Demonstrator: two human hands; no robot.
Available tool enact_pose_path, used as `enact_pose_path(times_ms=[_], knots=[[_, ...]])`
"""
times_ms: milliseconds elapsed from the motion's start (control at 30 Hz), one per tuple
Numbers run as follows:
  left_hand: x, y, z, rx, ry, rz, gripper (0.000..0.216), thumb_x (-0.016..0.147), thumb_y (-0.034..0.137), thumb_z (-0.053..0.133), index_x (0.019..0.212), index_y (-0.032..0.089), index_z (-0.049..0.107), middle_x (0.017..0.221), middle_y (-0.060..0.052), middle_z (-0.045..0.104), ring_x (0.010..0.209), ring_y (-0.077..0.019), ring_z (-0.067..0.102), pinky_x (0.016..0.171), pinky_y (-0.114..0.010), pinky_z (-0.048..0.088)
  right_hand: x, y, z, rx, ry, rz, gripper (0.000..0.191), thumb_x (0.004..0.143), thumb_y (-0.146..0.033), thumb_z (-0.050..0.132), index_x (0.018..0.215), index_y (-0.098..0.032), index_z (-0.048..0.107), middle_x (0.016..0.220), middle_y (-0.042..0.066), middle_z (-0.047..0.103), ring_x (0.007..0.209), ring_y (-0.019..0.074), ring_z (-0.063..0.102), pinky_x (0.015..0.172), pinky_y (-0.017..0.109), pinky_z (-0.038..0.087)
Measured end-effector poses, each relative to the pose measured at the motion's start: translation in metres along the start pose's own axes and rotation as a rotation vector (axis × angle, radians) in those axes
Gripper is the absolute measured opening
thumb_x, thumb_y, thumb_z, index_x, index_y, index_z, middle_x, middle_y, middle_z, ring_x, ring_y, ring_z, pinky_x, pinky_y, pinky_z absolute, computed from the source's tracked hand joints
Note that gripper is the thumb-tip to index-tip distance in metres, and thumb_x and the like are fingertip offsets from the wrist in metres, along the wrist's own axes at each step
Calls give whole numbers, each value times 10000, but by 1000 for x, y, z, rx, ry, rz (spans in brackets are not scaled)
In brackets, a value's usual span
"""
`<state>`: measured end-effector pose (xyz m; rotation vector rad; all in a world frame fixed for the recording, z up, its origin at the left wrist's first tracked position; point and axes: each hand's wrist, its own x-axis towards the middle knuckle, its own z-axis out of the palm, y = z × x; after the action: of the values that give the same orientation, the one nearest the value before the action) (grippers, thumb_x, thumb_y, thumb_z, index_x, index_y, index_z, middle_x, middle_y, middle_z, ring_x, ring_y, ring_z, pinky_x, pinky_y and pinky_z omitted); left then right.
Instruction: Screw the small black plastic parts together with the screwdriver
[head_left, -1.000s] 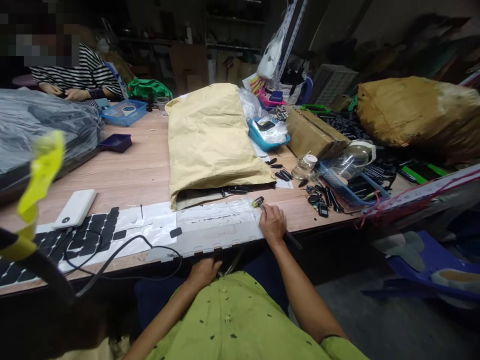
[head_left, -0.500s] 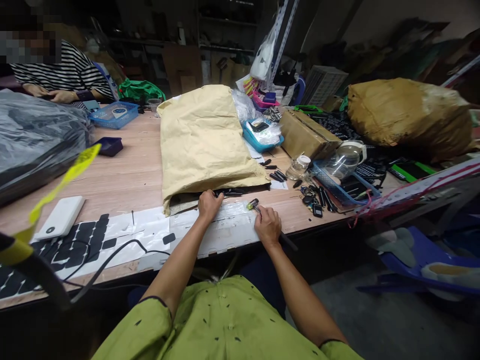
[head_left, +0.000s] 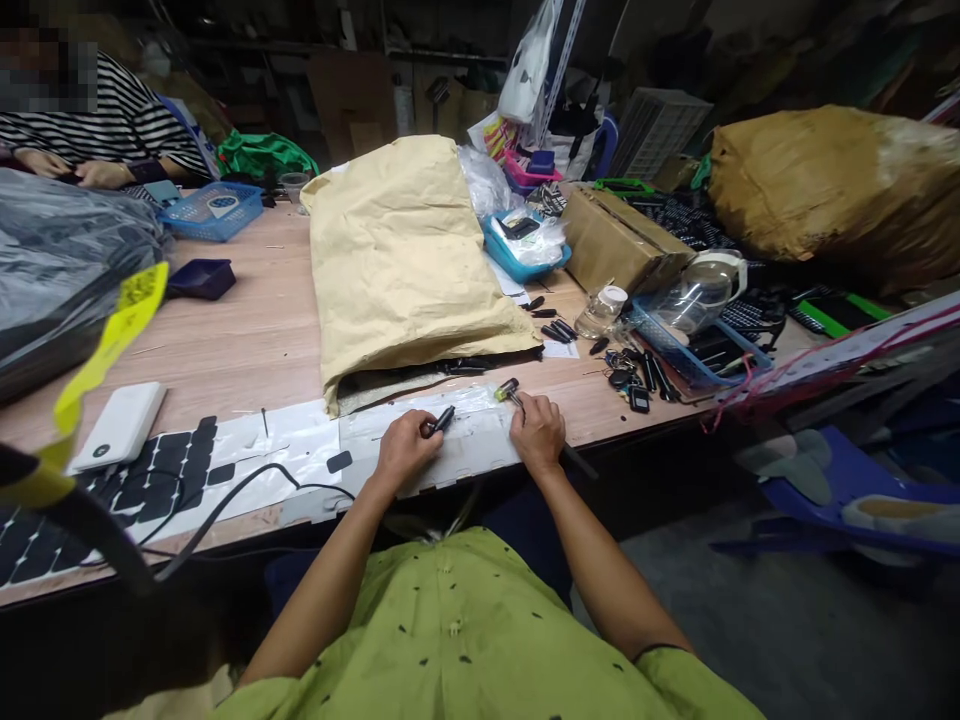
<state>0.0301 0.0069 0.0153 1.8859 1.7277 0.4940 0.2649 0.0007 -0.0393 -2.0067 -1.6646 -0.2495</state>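
In the head view my left hand (head_left: 405,447) is closed around a small black elongated part (head_left: 445,418) whose exact kind I cannot make out; its tip points up and right. My right hand (head_left: 538,432) grips a small mallet (head_left: 507,390) with a black and yellow-green head. Its dark handle sticks out below the fist. Both hands are over the white sheet (head_left: 469,445) at the table's front edge. Just beyond lies a large cream sack (head_left: 409,250), its mouth facing me, with black parts (head_left: 469,366) showing inside.
On the left are a white power bank (head_left: 122,425), black stickers (head_left: 176,470) and a dark cable. To the right stand a glass jar (head_left: 602,312), a blue basket (head_left: 701,345) and a cardboard box (head_left: 622,235). A person in a striped top (head_left: 127,120) sits at far left.
My left hand has pulled back from the sack's mouth toward me and now holds a black part over the white sheet. The right hand stays nearly in place with the mallet.
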Motion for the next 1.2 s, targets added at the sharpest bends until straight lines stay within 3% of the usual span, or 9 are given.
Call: enact_pose_path(times_ms=[167,433,633,800,1200], knots=[[-17,-1,9,54,-13,56,220,766,233,624,963,243,721,922,-19,706,862,-202,657,738,-287,478,1,0,-1,0,-5,3,320,860,-124,532,1108,-216,713,942,91,609,900,243,483,725,327,321],[-7,-9,24,81,83,159,180,848,311,644,988,261,744,931,-32,692,896,-208,646,803,-301,475,5,5,1,59,-23,16,329,865,-118,535,1113,-227,721,939,89,626,896,237,511,744,325,370],[-5,-12,24,-19,48,148,202,820,275,674,1000,264,766,914,-18,688,861,-193,648,804,-297,486,-5,-1,-18,325,-44,21,350,920,-163,450,1141,-197,719,1003,101,693,923,227,617,829,338,490],[-5,-9,24,-48,45,131,189,808,274,689,976,271,776,904,-13,691,851,-192,645,803,-303,492,-30,-26,-40,566,-132,-98,322,959,-242,456,1137,-217,723,1040,93,724,962,213,671,832,327,544],[-6,-4,24,-36,46,144,170,804,258,711,955,285,783,914,-16,692,898,-201,651,827,-314,494,-39,-43,-50,481,-192,-213,349,957,-180,438,1160,-229,718,999,81,719,934,195,677,852,296,541]])
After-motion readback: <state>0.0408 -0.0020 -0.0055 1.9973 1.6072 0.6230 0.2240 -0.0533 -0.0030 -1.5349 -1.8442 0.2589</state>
